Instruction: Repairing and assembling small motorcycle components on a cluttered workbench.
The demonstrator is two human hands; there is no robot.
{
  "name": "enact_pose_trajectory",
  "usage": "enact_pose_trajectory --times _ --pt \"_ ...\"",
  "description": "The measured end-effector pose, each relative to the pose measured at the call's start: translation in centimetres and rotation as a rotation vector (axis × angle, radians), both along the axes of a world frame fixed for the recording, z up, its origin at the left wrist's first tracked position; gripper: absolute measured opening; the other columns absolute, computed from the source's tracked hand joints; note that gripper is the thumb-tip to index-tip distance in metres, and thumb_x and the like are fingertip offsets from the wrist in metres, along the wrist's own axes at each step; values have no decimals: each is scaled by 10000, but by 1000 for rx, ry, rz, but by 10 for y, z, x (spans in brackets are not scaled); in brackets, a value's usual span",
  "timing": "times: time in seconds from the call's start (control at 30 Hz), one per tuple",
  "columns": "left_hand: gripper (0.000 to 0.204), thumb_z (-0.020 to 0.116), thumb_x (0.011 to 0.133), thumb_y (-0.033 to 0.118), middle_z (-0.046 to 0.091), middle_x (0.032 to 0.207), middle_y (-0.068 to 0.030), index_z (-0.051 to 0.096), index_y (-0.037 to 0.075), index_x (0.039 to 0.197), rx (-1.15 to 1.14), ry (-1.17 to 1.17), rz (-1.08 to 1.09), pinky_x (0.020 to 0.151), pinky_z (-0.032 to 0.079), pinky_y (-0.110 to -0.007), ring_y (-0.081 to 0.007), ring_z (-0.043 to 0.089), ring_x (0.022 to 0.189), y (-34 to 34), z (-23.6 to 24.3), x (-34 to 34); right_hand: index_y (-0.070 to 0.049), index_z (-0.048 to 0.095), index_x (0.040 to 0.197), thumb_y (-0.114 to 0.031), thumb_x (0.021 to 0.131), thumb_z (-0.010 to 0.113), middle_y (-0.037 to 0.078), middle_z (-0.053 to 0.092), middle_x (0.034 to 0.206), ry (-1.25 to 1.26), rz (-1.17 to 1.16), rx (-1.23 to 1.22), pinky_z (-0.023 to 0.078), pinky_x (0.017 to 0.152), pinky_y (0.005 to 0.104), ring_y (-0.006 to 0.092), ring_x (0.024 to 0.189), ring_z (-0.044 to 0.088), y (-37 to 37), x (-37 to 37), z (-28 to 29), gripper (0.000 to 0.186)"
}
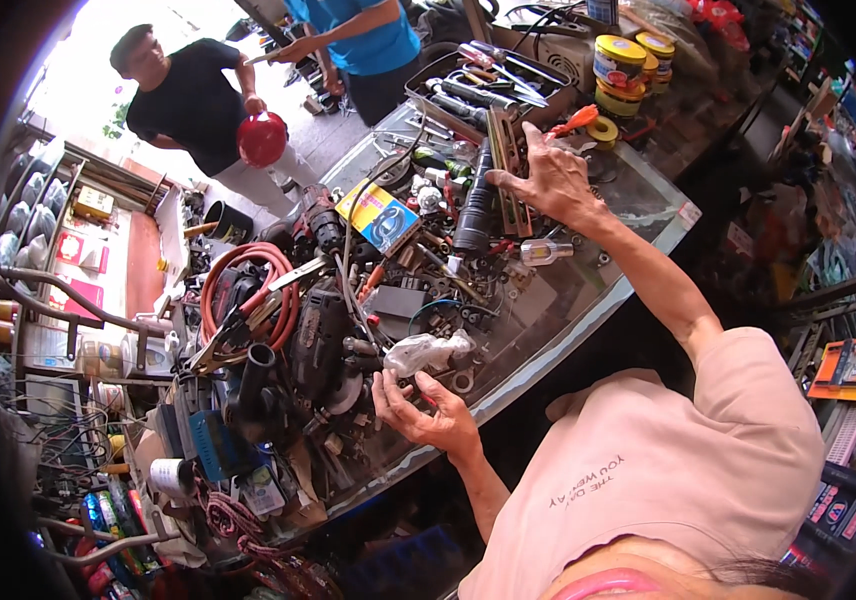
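My right hand (553,182) reaches over the table's far right part, thumb and index finger spread, at a long slotted metal piece (514,185). Its thumb lies across that piece; I see no firm grip. Alongside is a black ribbed cylinder like a flashlight (478,205). An orange-red plastic item (575,121) lies just past the fingers. At the near edge, my left hand (430,418) is palm up with fingers loosely apart. A crumpled clear plastic bag (426,352) lies just beyond its fingertips. Something small and red shows by its thumb, too small to name.
A glass-topped table (638,205) is heaped with tools, including a black power tool (318,340), a coiled red hose (238,290) and a blue-yellow box (378,218). Behind stand a tool tray (560,100) and yellow tins (618,62). Two people stand beyond, one holding a red helmet-like object (262,140).
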State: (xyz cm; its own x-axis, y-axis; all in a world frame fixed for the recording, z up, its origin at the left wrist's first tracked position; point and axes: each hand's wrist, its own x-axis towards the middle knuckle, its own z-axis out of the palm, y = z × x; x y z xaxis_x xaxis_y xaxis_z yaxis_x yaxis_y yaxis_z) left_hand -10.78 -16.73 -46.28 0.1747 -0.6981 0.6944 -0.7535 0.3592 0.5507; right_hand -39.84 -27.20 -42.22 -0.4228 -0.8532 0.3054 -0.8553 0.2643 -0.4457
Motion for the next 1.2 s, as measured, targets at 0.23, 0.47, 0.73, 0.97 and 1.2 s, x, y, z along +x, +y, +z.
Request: enact_pose_trajectory --times 0.23,0.47,0.73,0.97,1.2 --pt "365 596 895 31 517 1253 -201 523 -40 1246 18 61 64 857 511 -389 -298 614 997 1 1 -2 28 361 1373 -462 726 761 233 657 1065 -416 54 -157 481 902 444 370 1014 641 -20 1 -14 905" --pt "322 592 904 27 561 1169 -173 556 -37 1218 -57 -27 60 676 518 -304 -221 639 886 -3 15 -9 71 488 1272 -310 810 722 206 663 1001 -699 107 -444 509 828 359 266 882 658 -37 -10 -47 642" --pt "283 588 908 48 607 1101 -152 581 -36 1177 -50 51 39 710 521 -298 -210 645 874 -16 47 -27 78 593 1113 -128 801 724 53 662 820 -1197 197 -437 507 575 231 78 646 597 -16 -37 -20 397" --pt "649 505 965 464 493 1329 -136 385 -14 1387 508 1106 -770 1002 430 -363 -220 515 1206 -10 43 -87 28 544 1221 -131 785 723 31 644 922 -1399 723 -75 500 639 215 83 713 588 55 37 27 497" --pt "515 452 1019 318 475 1310 -106 262 110 1450 825 1608 -873 1013 442 -398 -225 504 1210 4 33 -92 4 468 1287 -174 836 649 236 643 924 -428 905 49 518 750 424 380 858 644 79 70 22 517"
